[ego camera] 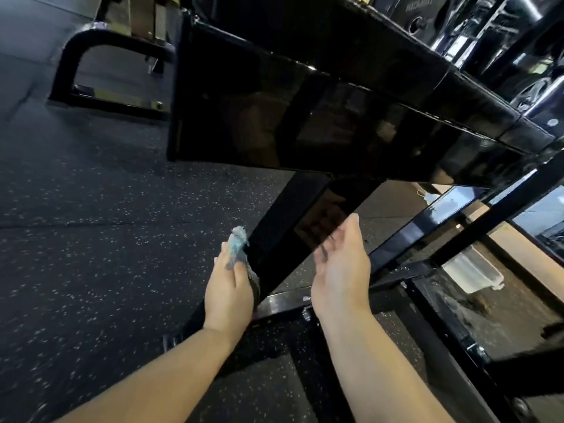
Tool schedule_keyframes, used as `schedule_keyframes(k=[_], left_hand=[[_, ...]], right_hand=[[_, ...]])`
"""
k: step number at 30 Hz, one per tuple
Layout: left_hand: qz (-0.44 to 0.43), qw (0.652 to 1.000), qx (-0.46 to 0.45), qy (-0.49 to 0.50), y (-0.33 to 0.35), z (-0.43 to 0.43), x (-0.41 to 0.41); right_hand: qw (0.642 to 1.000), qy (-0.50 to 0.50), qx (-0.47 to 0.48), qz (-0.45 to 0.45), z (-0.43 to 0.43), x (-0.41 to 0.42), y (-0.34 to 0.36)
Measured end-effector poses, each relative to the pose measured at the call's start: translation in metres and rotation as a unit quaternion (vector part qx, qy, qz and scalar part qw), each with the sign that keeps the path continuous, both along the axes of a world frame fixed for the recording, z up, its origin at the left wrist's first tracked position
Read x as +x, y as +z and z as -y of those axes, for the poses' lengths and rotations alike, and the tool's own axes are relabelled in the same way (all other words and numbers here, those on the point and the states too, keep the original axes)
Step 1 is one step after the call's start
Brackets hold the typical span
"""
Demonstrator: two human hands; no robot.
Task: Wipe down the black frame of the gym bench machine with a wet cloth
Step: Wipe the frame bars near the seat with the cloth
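Observation:
The bench machine's glossy black frame fills the middle of the head view: a slanted support post (293, 227) runs down from under the black padded bench (305, 96) to a floor bar (283, 303). My left hand (230, 285) holds a small blue wet cloth (238, 247) against the post's left edge, fingers curled round it. My right hand (340, 267) hovers on the post's right side with fingers straight and relaxed, holding nothing.
Speckled black rubber floor (91, 239) spreads to the left. A black curved foot bar (100, 65) stands at the back left. More black frame rails (442, 328) cross at the right, with chrome parts and weight plates (427, 19) at the top right.

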State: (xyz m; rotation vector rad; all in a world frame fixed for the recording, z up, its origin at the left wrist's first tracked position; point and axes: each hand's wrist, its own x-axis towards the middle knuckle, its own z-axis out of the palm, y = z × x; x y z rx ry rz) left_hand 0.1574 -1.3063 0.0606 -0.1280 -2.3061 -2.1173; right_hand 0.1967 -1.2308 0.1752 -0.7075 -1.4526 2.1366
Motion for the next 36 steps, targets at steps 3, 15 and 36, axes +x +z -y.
schedule_keyframes(k=[3, 15, 36], left_hand=[[-0.028, 0.999, 0.015, -0.02, 0.038, -0.009, 0.001], [0.314, 0.949, 0.002, 0.041, -0.112, 0.029, 0.005], [0.248, 0.964, 0.096, 0.027, -0.097, 0.022, -0.001]], right_hand=[[1.0, 0.003, 0.023, -0.009, 0.005, 0.002, -0.002], [0.997, -0.022, -0.035, 0.061, 0.03, 0.005, -0.069], [0.995, -0.031, -0.035, 0.091, 0.019, 0.004, -0.092]])
